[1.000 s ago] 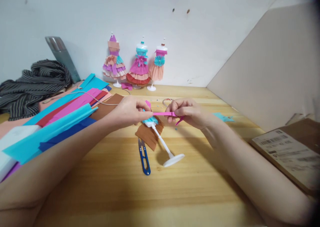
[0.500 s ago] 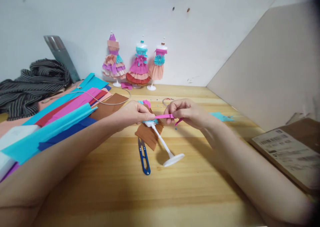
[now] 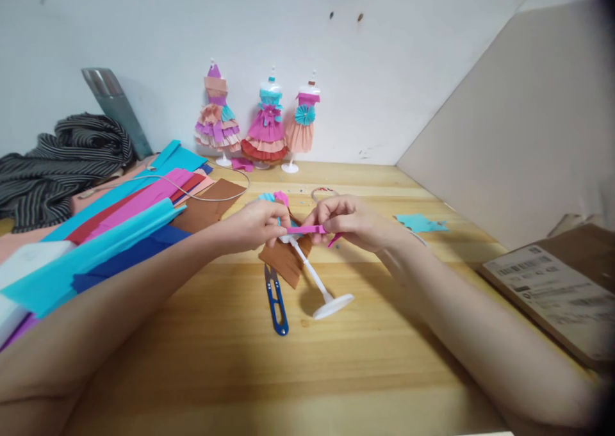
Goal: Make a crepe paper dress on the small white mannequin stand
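A narrow magenta crepe paper strip (image 3: 306,230) is stretched between my two hands. My left hand (image 3: 262,221) pinches one end, and my right hand (image 3: 343,219) grips the other, where a loose tail hangs below the fingers. Beneath them a small mannequin on a white stand (image 3: 311,273) lies tipped over on the table, wearing brown crepe paper (image 3: 283,260) with blue and pink pieces at its far end. My hands hide part of its body. Blue-handled thread snips (image 3: 276,305) lie just left of the stand.
Three dressed mini mannequins (image 3: 264,125) stand against the wall. Crepe paper sheets (image 3: 120,231) in several colours, a striped cloth (image 3: 67,164) and a bottle (image 3: 115,109) are at left. A blue paper scrap (image 3: 420,223) and a labelled cardboard box (image 3: 552,282) are at right.
My left hand has shifted slightly left, and the right hand slightly left and down, with the strip still between them. The mannequin and snips stay where they were.
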`<state>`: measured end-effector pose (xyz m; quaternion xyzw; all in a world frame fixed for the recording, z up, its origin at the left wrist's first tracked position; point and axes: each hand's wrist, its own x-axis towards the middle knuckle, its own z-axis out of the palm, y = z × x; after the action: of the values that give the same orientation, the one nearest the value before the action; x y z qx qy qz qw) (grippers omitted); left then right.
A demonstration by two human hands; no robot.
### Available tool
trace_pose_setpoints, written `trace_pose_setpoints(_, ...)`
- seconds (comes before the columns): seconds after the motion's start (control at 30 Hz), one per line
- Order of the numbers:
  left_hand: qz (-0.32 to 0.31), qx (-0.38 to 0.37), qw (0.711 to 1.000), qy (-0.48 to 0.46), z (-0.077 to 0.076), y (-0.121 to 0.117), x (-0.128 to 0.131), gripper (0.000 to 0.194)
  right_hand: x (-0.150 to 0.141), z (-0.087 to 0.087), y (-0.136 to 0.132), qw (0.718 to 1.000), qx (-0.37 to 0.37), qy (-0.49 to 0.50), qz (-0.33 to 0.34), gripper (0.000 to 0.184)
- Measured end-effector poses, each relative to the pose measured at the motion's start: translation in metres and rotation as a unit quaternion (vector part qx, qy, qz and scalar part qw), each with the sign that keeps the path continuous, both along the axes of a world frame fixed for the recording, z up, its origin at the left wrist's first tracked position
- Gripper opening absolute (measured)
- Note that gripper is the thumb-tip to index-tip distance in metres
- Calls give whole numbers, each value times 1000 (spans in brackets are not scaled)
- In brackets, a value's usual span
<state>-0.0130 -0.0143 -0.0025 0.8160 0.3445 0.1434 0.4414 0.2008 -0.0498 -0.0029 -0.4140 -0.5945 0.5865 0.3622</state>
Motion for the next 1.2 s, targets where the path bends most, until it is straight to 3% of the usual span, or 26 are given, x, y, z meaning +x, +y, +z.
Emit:
trace_pose_setpoints(0.17, 21, 129, 991, 9, 4, -2, 0, 13, 0, -1, 0, 1000, -1, 6, -3, 15)
trace_pose_setpoints(0.33, 55, 3, 998, -18, 14, -4, -2, 8, 0, 5, 0, 994, 38, -78, -73, 13)
trace_pose_setpoints(0.4, 49, -41, 998, -22, 18, -5, -2, 4, -1, 6, 0, 993, 49, -84, -68, 12)
trace_pose_setpoints(0.5, 31, -76, 997, -12, 21, -7, -2, 15, -2, 6, 0, 992, 62, -104, -38, 10)
trace_pose_setpoints(0.67, 49, -94, 994, 1, 18, -7, -2, 17, -5, 3, -1, 990, 60, -120, -31, 12)
trace_pose_setpoints(0.97, 5, -130, 989, -68, 14, -5, -1, 9, -7, 4, -3, 993, 51, -111, -1, 16)
trace_pose_setpoints(1.1, 26, -118, 991, -56, 16, -4, -1, 12, -6, 0, -3, 992, 55, -110, 3, 19)
trace_pose_setpoints(1.2, 52, -105, 991, -69, 16, -2, -1, 13, -10, 1, -4, 991, 67, -113, -36, 23)
